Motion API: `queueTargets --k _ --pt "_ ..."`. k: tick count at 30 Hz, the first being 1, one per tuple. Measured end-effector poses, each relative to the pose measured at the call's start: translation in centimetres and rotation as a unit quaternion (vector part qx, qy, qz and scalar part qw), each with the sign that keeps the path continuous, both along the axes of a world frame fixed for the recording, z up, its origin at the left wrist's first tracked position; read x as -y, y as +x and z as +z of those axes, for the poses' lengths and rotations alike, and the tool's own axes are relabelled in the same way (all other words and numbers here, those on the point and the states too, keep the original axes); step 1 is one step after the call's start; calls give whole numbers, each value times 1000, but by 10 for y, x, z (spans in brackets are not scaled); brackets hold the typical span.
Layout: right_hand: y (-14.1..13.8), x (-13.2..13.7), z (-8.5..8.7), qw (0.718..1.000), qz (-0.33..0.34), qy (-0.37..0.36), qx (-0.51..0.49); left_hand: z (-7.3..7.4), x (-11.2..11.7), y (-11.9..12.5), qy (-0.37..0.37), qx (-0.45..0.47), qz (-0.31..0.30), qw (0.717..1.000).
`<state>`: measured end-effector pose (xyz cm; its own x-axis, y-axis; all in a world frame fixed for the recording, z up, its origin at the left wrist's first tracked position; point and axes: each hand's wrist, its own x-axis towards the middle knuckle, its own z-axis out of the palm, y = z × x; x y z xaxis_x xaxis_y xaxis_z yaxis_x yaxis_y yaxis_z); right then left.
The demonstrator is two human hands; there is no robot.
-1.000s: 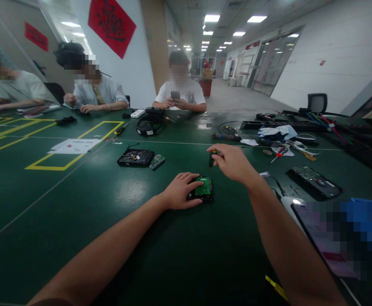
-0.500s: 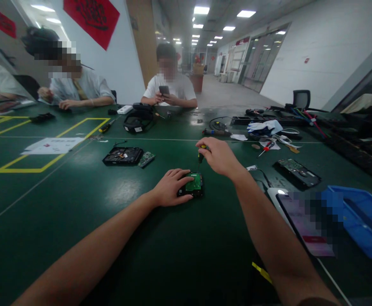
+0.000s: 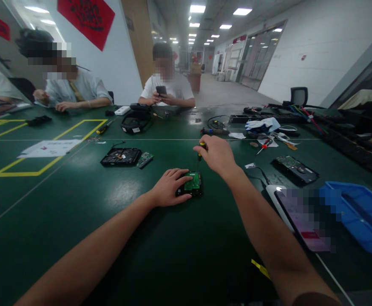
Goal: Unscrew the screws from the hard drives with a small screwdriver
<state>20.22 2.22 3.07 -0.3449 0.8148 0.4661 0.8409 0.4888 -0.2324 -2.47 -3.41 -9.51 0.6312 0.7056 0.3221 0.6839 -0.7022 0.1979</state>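
just below the frame's centre, the left hand [image 3: 169, 187] lies spread over a drive [image 3: 197, 192]; the right hand [image 3: 218, 154] grips a screwdriver [image 3: 199, 157] at the drive's upper edge; tilting it or holding loosely could skid the tip across the green board [image 3: 192, 182]

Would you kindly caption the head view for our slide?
Left hand on a hard drive, right hand holding a screwdriver near its far edge.

white wall [image 3: 329, 46] | grey floor [image 3: 217, 95] | lit ceiling panels [image 3: 197, 9] | glass doors [image 3: 262, 59]
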Motion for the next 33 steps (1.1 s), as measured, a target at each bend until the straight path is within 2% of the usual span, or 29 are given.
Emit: queueTargets --k 3,8,13,17,22,24,27,30,33 --pt "3 0 2 1000 15 -5 5 0 0 0 2 0 0 1000" --pt "12 1 10 989 124 -71 -33 -1 -1 0 2 5 -2 1000" --pt "12 4 14 984 154 -85 -43 -2 -2 0 2 -3 1 1000" --pt "13 3 13 986 149 -73 -31 -2 -2 0 3 -8 -1 1000" --pt "14 -6 6 996 70 -35 -40 -2 -2 1 -3 -5 -1 1000" --pt "15 -8 5 997 60 -33 -45 -2 -3 1 -4 -6 -1 1000" --pt "18 -8 8 994 92 -46 -48 -2 -2 1 -5 -5 -2 1000" --pt "21 -7 11 984 139 -93 -68 -1 -1 1 -9 2 1 1000" --pt "22 -6 12 976 153 -127 -86 1 -1 1 -12 6 1 1000"
